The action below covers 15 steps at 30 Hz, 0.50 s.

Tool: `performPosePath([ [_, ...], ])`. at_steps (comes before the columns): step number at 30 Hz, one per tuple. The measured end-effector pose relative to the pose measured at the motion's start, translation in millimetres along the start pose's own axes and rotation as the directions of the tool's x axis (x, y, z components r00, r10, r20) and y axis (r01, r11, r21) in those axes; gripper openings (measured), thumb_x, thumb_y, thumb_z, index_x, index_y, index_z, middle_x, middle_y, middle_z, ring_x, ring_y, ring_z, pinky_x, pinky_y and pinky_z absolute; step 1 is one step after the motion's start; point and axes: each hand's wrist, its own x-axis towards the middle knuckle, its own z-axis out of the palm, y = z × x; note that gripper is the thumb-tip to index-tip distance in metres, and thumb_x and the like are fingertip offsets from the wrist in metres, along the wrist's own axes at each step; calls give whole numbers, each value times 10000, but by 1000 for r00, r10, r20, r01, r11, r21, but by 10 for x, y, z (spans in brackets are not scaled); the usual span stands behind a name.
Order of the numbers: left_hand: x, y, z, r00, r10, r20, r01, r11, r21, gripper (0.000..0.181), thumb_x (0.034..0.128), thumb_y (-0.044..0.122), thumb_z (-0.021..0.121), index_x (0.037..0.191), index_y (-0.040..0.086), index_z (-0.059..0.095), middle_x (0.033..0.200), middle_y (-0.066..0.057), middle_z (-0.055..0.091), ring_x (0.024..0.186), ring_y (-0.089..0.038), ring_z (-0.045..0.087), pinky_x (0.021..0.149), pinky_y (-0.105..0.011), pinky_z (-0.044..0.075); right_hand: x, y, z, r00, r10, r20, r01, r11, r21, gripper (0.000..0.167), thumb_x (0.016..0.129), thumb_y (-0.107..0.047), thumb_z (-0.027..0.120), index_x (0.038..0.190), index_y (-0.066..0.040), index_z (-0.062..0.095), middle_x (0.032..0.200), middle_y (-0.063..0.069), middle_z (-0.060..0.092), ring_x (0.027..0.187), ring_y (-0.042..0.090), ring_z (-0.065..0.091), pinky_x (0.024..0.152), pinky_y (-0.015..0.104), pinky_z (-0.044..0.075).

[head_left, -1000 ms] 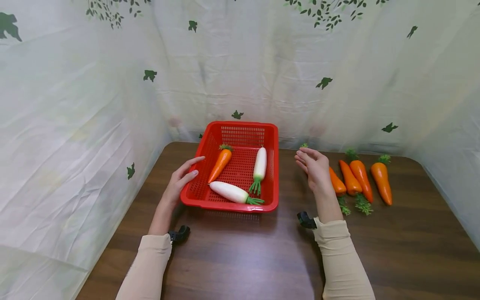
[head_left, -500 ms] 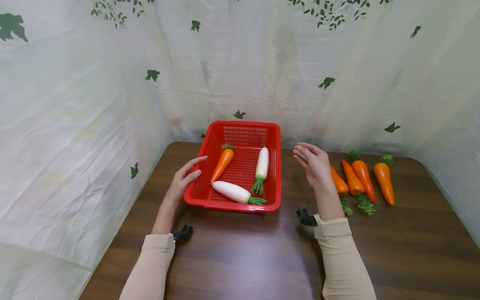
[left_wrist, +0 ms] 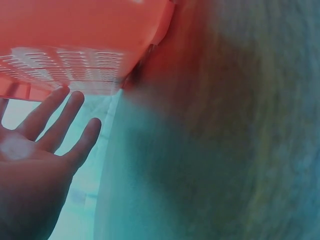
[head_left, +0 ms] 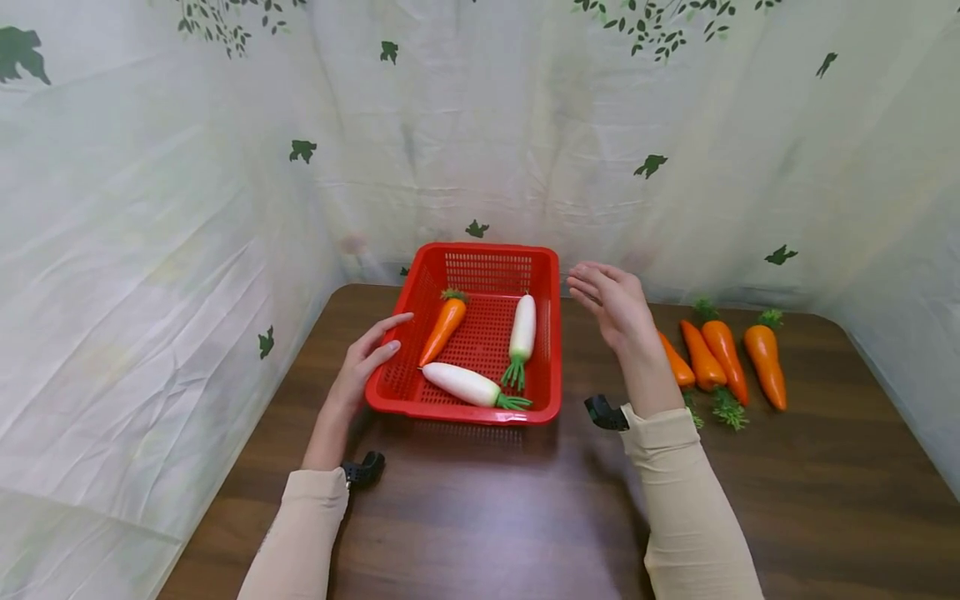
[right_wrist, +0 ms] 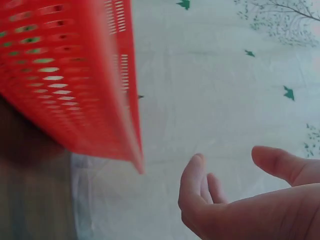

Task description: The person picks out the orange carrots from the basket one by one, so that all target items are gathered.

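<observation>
A red basket (head_left: 551, 350) stands mid-table in the head view. Inside lie a carrot (head_left: 443, 331) with a green top, a white radish (head_left: 522, 327) at the right and another white radish (head_left: 461, 383) across the front. My left hand (head_left: 362, 367) is at the basket's left rim, thumb and index finger extended. Its other fingers (left_wrist: 60, 117) are spread beside the basket's outer wall in the left wrist view. My right hand (head_left: 615, 308), fingers loosely bent and holding nothing, hovers right of the basket, apart from it in the right wrist view.
Several carrots (head_left: 765, 367) lie on the brown table (head_left: 825, 483) at the right, one partly hidden by my right forearm. A pale leaf-print cloth (head_left: 480, 133) hangs behind the table and along its sides.
My right hand has moved left and away from me, nearer the basket's right rim. An orange and green bit visible by that hand a second ago is out of sight. The left hand stays put.
</observation>
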Motion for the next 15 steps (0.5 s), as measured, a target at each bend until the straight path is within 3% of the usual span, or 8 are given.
performPosePath([
  [4, -1, 2, -7, 1000, -5, 3, 5, 1000, 2, 503, 1078, 315, 566, 1571, 264, 489, 1580, -58, 474, 1340, -382, 552, 933, -344, 624, 74, -94, 129, 999, 42, 14, -42, 999, 1, 492, 1075, -234, 609, 1488, 18, 521, 1384, 127, 621, 1286, 272, 626, 1190, 404, 459],
  [8, -6, 11, -14, 1000, -7, 5, 7, 1000, 2, 502, 1079, 312, 563, 1573, 261, 488, 1587, -61, 468, 1338, -374, 552, 927, -341, 626, 152, -170, 265, 991, 117, 61, -119, 992, 40, 514, 1087, -223, 577, 1544, -5, 485, 1562, 195, 521, 1335, 281, 597, 1199, 385, 452],
  [15, -12, 17, -11, 1000, -3, 9, 3, 1000, 1, 504, 1080, 314, 563, 1575, 263, 484, 1585, -64, 469, 1332, -382, 557, 924, -346, 628, 285, -224, 526, 966, 223, 132, -234, 969, 75, 509, 1108, -210, 529, 1578, -30, 450, 1580, 185, 503, 1416, 285, 539, 1206, 363, 444],
])
